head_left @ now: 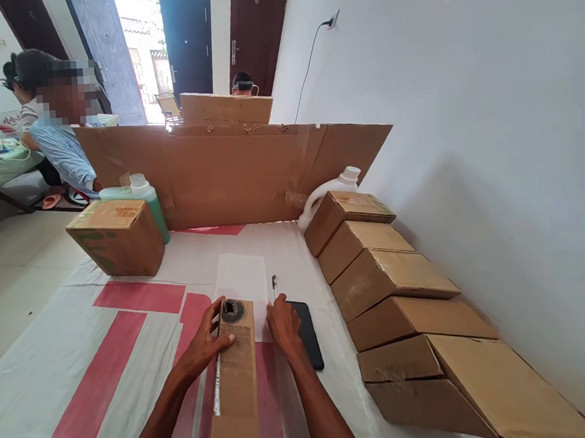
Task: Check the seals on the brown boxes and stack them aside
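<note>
My left hand [209, 348] is closed on the far end of a long, narrow cardboard box [236, 383], fingers at its left side and thumb on top. A dark-ringed hole [233, 310] shows in the box's top near that end. To the right, my right hand [284, 323] has its fingers drawn together at the near end of a pen [274, 285] and appears to pinch it; the fingertips are partly hidden. Beside that hand lies a black tablet or phone [308, 341], partly covered by my wrist. A white sheet of paper [241, 276] lies beyond the box.
Several cardboard boxes [404, 318] line the right side by the wall. A white jug [328, 193] stands behind them. At the left, another box [118, 238] stands before a green bottle [156, 215]. An upright cardboard panel [229, 173] closes the back; a person [64, 148] sits beyond.
</note>
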Demonstrator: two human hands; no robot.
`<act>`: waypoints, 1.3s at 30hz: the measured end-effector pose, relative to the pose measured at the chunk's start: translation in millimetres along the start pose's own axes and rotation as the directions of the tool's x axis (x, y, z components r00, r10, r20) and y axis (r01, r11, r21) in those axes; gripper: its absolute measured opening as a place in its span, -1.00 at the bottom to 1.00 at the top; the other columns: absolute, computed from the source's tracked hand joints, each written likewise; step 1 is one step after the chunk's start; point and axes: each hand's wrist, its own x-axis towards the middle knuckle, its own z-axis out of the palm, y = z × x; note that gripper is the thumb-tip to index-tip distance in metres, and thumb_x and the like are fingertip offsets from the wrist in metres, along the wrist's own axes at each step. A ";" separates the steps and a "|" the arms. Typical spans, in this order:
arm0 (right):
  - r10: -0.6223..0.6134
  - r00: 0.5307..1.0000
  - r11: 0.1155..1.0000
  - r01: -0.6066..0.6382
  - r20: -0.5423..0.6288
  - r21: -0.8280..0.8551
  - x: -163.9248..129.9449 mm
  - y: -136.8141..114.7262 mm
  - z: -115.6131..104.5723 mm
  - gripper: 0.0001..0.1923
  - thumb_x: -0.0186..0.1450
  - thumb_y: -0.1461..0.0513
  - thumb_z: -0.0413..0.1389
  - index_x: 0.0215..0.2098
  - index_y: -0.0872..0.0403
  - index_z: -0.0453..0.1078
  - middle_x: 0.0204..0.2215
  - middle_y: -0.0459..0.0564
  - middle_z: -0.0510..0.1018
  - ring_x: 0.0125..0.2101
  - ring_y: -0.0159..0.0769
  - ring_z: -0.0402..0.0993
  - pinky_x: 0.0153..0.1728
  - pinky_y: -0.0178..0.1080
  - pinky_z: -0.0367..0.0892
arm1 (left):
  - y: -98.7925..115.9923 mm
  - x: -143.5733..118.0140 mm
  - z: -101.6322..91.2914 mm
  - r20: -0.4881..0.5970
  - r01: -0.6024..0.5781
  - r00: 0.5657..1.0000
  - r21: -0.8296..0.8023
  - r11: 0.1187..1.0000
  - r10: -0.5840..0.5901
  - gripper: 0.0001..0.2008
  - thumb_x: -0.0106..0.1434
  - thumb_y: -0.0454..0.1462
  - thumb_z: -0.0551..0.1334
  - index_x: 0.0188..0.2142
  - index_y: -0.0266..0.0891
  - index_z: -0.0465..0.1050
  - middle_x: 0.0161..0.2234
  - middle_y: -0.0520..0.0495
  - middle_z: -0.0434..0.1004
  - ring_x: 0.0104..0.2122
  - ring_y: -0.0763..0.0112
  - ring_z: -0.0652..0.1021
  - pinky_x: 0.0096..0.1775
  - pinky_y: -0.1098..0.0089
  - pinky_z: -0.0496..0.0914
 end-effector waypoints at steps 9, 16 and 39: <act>-0.076 0.997 0.930 0.062 0.024 0.363 1.1 -2.7 -30.4 -0.60 0.18 -0.04 0.20 -0.62 -0.02 0.23 -0.71 -0.02 0.45 -0.61 -0.18 0.49 -0.59 -0.27 0.24 | -5.7 -1.5 4.7 0.035 0.004 0.999 -0.082 0.997 -0.001 -0.14 0.11 -0.05 0.41 0.33 -0.07 0.10 0.35 -0.27 0.21 0.28 -0.05 0.36 0.22 0.00 0.30; -0.305 0.946 0.595 0.103 0.106 0.797 -44.8 -43.7 -42.7 -0.53 0.15 -0.15 0.28 -0.32 0.02 0.35 -0.41 -0.09 0.58 -0.44 -0.30 0.60 -0.42 -0.30 0.47 | -5.6 -3.8 6.5 -0.004 -0.039 0.999 -0.091 0.995 0.039 -0.16 0.05 -0.13 0.45 0.28 -0.12 0.19 0.30 -0.26 0.26 0.24 -0.04 0.38 0.20 0.02 0.29; -0.200 0.977 0.966 0.209 -0.076 0.154 3.5 -41.6 -18.4 -0.75 0.42 0.09 0.07 -0.32 0.09 0.37 -0.39 0.02 0.54 -0.33 -0.23 0.50 -0.24 -0.19 0.39 | -14.8 -3.3 3.1 0.005 -0.089 0.996 -0.112 0.990 0.090 -0.18 0.08 -0.05 0.45 0.27 -0.12 0.22 0.30 -0.26 0.29 0.29 -0.05 0.35 0.25 0.02 0.25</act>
